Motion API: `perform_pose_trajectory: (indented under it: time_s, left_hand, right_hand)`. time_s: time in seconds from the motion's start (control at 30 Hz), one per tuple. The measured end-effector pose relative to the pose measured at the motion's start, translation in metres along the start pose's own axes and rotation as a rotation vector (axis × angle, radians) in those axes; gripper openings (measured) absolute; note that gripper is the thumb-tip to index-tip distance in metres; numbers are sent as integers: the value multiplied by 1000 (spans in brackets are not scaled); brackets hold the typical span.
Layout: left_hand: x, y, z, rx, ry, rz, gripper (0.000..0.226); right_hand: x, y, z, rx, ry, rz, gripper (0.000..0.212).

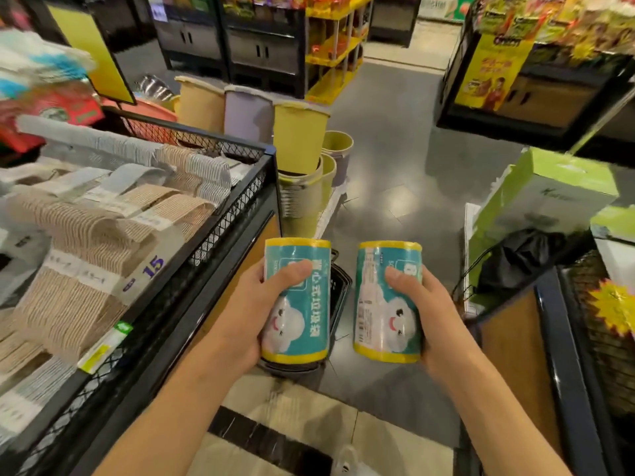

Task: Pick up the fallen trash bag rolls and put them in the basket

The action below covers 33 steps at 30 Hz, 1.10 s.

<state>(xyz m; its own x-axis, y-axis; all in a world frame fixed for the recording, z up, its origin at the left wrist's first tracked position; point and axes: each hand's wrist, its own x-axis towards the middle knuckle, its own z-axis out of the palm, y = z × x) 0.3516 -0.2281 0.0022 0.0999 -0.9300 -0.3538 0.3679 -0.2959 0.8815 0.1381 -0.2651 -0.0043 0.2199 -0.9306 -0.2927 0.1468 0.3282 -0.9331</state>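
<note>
To your left stands a mesh bin [220, 214] of hangers [86, 235]. What looks like a dark basket [338, 286] sits on the floor under your hands. Your left hand [247, 314] grips one teal trash bag roll [297, 300] upright, and your right hand [436, 321] grips the other roll [386, 304] just beside it

left hand [254, 310]: bare, no sleeve | right hand [433, 314]: bare, no sleeve

Mesh bin [240, 197] full of bundled hangers [103, 214] at left; stacked plastic bins [299, 139] beyond; green boxes [549, 190] right
</note>
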Motion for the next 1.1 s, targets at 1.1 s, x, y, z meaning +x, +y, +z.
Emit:
perform_pose_trajectory:
  time_s: [1.1]
  left_hand:
    - [282, 32, -2, -419, 555, 89, 52]
  right_hand:
    - [400, -72, 24, -350, -467, 279, 54]
